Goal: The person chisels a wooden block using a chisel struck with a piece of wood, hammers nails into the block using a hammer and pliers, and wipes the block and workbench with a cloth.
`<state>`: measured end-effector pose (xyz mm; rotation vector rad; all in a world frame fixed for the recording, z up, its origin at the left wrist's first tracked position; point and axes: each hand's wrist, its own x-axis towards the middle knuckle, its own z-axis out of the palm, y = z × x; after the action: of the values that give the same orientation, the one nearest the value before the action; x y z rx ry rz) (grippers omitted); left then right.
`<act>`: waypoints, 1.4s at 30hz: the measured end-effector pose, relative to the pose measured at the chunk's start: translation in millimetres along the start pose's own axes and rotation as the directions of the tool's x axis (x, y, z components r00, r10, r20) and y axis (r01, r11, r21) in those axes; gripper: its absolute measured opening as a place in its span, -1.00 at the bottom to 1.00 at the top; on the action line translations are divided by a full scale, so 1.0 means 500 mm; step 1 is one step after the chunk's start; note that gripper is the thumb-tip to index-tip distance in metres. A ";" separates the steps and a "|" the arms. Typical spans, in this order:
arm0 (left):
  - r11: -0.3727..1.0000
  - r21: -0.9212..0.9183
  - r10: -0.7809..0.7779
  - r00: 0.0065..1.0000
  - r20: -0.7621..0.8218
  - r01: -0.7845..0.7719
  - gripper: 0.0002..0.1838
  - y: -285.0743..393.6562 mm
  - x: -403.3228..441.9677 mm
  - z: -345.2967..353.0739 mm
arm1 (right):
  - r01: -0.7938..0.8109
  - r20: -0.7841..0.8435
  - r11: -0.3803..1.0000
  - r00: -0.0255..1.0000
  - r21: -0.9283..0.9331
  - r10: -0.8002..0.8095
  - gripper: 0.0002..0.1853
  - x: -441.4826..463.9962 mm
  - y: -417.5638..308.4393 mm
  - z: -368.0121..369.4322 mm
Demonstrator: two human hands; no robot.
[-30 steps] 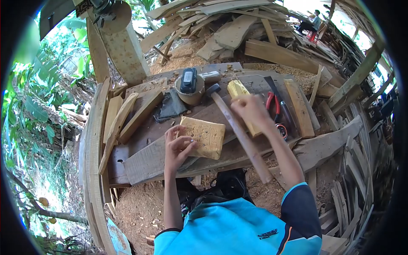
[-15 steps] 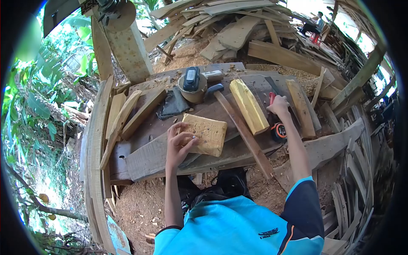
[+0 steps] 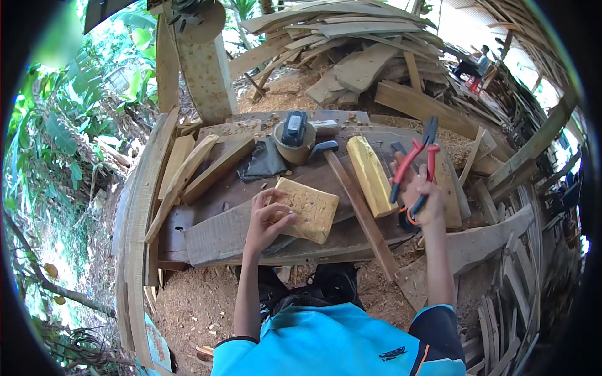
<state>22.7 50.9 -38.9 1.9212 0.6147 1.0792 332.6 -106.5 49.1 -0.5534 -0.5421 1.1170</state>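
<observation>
My right hand [image 3: 429,200] is turned palm up and holds pliers [image 3: 415,152] with red handles and dark jaws pointing away from me. The handles are spread apart. Partly hidden behind this hand is an orange and black tape measure [image 3: 407,220]. My left hand [image 3: 268,219] rests at the left edge of a yellowish wooden block [image 3: 313,210] with marks and small dark spots on its face. Its thumb and fingertips are pinched together; a tiny pale spot shows there, too small to name. Between the hands lie a hammer [image 3: 359,210] and a longer yellow wood block [image 3: 371,175].
On the wooden bench [image 3: 213,235] stand a round container [image 3: 293,149] with a dark device [image 3: 295,128] on top and a dark cloth [image 3: 262,161]. Wood strips [image 3: 182,178] line the left side. Stacked planks [image 3: 364,62] rise behind; a person [image 3: 473,64] sits far off.
My right hand has lifted the pliers from the bench and turned palm up, with the jaws now raised. My left hand stays at the block, its fingers slightly shifted.
</observation>
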 end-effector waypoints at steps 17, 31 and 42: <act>0.905 -0.399 -0.224 0.963 -0.146 0.150 -0.88 -0.013 -0.011 -0.009 | -0.694 0.280 0.639 0.719 0.332 0.636 -0.17 -0.206 0.306 0.181; 0.892 -0.410 -0.274 0.948 -0.162 0.188 -0.90 -0.021 -0.010 -0.004 | -0.723 0.301 0.545 0.681 0.426 0.668 -0.30 -0.182 0.339 0.166; 0.922 -0.346 -0.247 0.952 -0.181 0.173 -0.90 -0.024 -0.010 0.000 | -0.707 0.407 0.505 0.702 0.495 0.584 -0.58 -0.175 0.358 0.185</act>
<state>20.1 53.8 -51.5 1.4257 0.7003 1.1824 121.3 -115.0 -10.7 -0.0267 -0.0568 2.0046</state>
